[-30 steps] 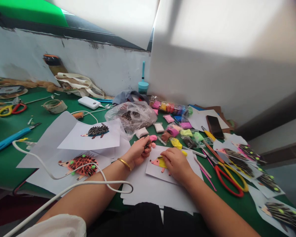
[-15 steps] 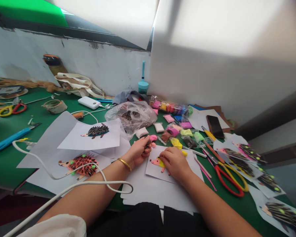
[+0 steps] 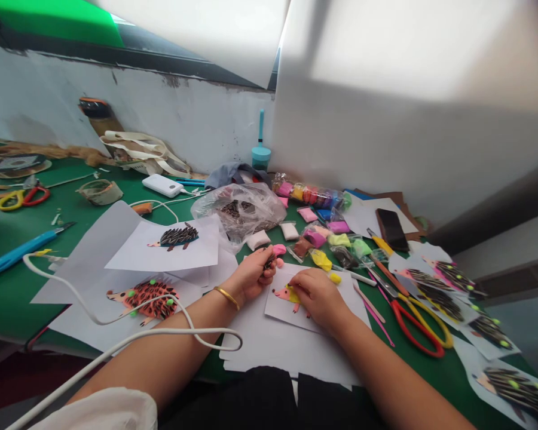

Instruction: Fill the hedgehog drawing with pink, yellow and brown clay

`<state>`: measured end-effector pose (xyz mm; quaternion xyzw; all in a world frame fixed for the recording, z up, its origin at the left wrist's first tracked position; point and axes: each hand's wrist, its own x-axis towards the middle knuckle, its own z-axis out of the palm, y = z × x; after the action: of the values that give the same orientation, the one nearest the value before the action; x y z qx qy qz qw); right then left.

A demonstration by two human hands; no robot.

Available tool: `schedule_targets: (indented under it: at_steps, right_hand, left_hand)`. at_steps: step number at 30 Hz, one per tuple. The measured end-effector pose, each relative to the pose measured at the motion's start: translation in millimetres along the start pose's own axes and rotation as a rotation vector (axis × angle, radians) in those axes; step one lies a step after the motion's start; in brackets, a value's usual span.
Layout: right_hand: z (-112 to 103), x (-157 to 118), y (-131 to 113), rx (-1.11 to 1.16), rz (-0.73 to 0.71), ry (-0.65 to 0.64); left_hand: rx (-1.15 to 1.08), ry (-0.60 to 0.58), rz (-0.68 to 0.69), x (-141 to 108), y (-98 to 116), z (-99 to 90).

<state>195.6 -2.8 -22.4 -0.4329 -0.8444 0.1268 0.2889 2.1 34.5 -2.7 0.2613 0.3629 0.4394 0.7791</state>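
Observation:
My left hand (image 3: 256, 276) is closed around dark striped sunflower seeds (image 3: 269, 261), which show at its fingertips. Just to its right, a small sheet of white paper (image 3: 275, 310) carries a clay hedgehog (image 3: 281, 293) with a pink face and legs and a yellow body. Over that body my right hand (image 3: 319, 294) is bent down, thumb and fingers pinched together. A tiny dark sliver shows at those fingertips, too small to name, and the hand covers most of the hedgehog's back. Pink clay (image 3: 278, 249) lies beside my left fingertips.
A plastic bag of seeds (image 3: 237, 209) lies behind my hands, with packets of coloured clay (image 3: 314, 239) to its right. Large scissors (image 3: 419, 328) and seeded hedgehogs (image 3: 452, 278) are at right. A white cable (image 3: 130, 337) loops over my left forearm. More hedgehog pictures (image 3: 161, 261) lie left.
My right hand has shifted very slightly at the hedgehog's yellow body, its fingers still pinched there. My left hand stays in place, closed on the seeds.

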Motion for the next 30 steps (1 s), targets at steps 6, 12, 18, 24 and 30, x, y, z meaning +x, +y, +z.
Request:
schedule_targets:
  at_steps: [6, 12, 18, 24, 30]
  right_hand:
    - [0.5, 0.2, 0.6, -0.038, -0.014, -0.013]
    - [4.6, 2.6, 3.7, -0.104, -0.073, -0.014]
    - [9.1, 3.0, 8.9, -0.149, -0.106, -0.028]
    - [4.8, 2.2, 4.2, -0.161, -0.085, -0.057]
    - [-2.0, -2.4, 2.5, -0.098, 0.032, -0.035]
  left_hand:
    - [0.008, 0.003, 0.004, -0.2, 0.0, -0.2]
    - [0.009, -0.009, 0.000, 1.8, -1.3, -1.9]
    - [0.009, -0.016, 0.008, 2.7, -2.1, -2.3]
    - [0.008, -0.030, 0.008, 2.4, -1.7, -2.1]
    - [0.015, -0.029, 0.017, 0.9, -1.2, -1.8]
